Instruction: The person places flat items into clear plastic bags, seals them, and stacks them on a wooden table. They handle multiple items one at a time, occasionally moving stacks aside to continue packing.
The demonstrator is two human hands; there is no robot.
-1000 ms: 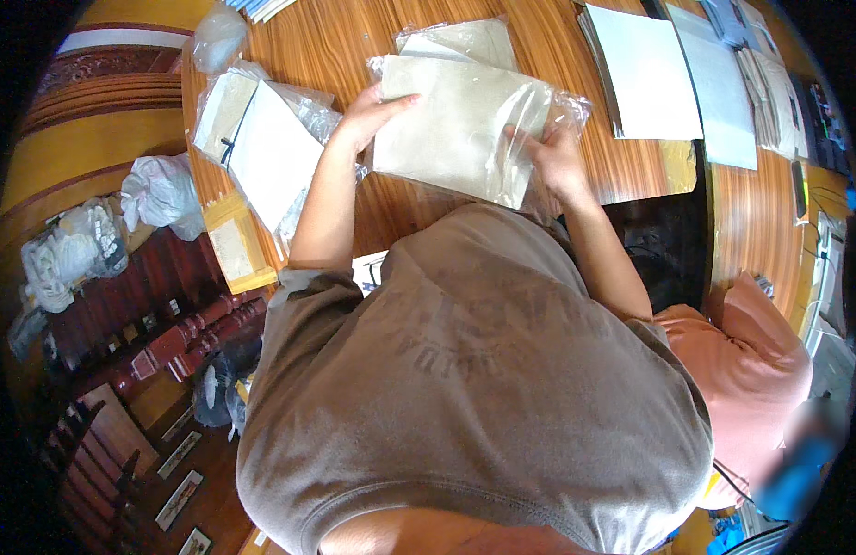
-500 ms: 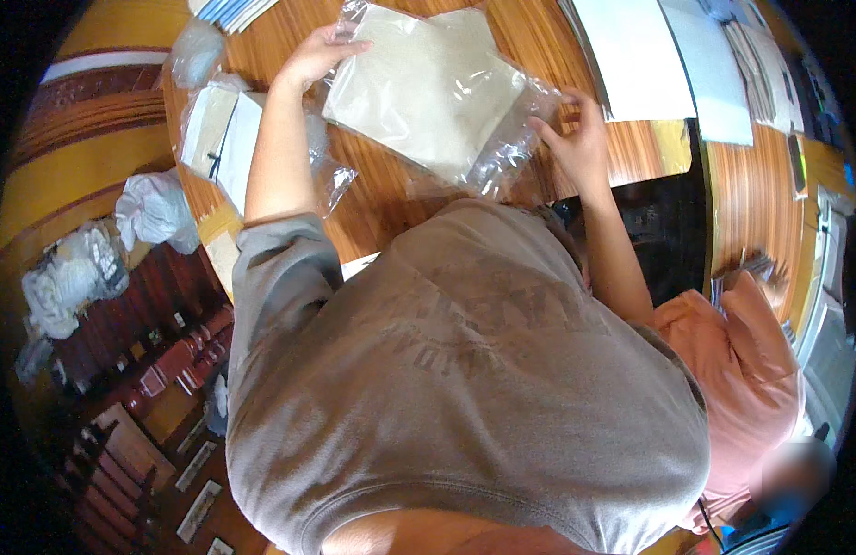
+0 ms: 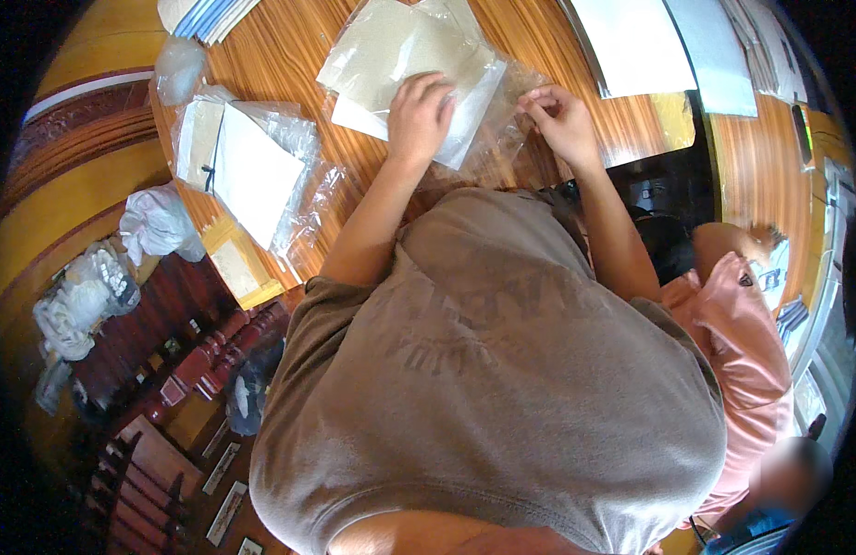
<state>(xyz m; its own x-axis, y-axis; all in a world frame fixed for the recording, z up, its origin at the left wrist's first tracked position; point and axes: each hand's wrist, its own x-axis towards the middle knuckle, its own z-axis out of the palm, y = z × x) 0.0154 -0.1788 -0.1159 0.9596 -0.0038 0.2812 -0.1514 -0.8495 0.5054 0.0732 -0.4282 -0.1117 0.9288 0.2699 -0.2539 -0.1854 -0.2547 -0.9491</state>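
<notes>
Nearest the camera, the person's grey-brown shirt fills the lower frame and both forearms reach up over the wooden table (image 3: 289,65). The left hand (image 3: 419,116) lies palm down with fingers curled on a clear plastic bag (image 3: 488,92) that holds a flat beige sheet (image 3: 400,46), pinning it to the table; it presses more than it grips. The right hand (image 3: 562,120) is beside it, fingers drawn together in a pinch at the loose, crinkled edge of the same bag; whether film is truly caught between the fingertips I cannot tell. The bag looks light, thin and slippery, likely to slide and crumple, while the sheet inside seems stiffer and flat, so it probably handles best held by the sheet's edge through the film, with the open mouth pinched apart. To the left lies another bagged packet (image 3: 252,171) with white and tan sheets, apart from the hands. Farther off, white papers (image 3: 636,42) sit at the table's far edge, and a second person in pink (image 3: 733,333) sits at the right
</notes>
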